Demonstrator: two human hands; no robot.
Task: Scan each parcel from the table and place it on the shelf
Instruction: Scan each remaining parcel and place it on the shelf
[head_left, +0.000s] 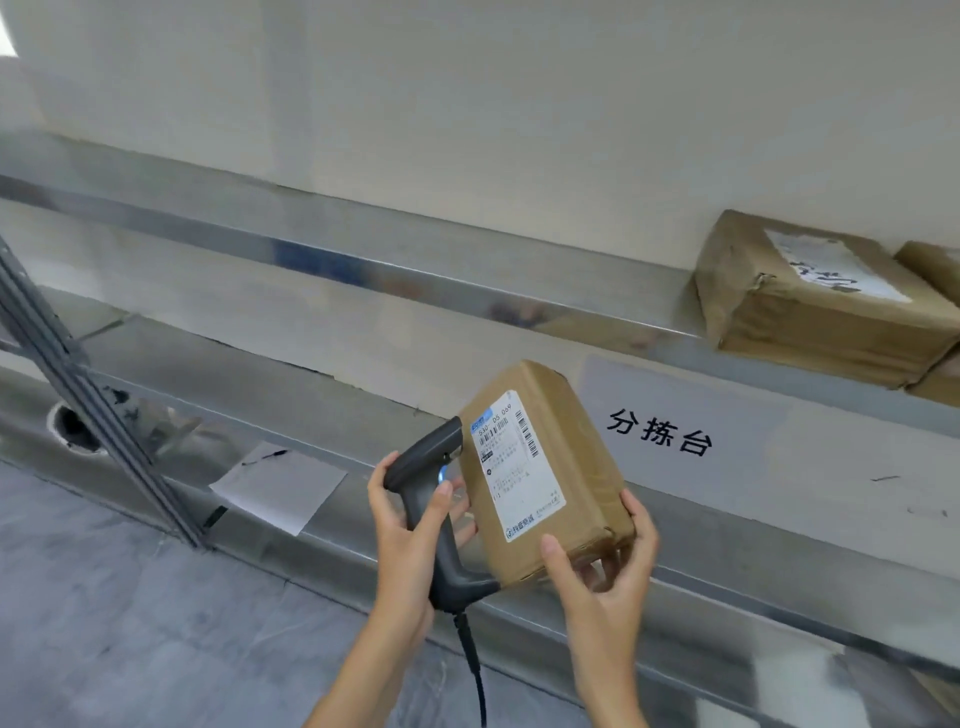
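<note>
Left hand (410, 525) grips the dark grey handheld scanner (431, 499); right hand (608, 566) clasps the brown taped cardboard parcel (561, 467) at lower centre. The steel shelf (363, 260) is bare leftward; brown parcels (810, 306) sit upper right.

In front of me runs a metal shelf (415, 280) along the pale wall. At its right end sit two brown taped parcels, the nearer parcel (810, 306) touching a second parcel (935, 280) mostly out of frame. On the lower ledge (727, 545) lies a white sheet (280, 486).
</note>
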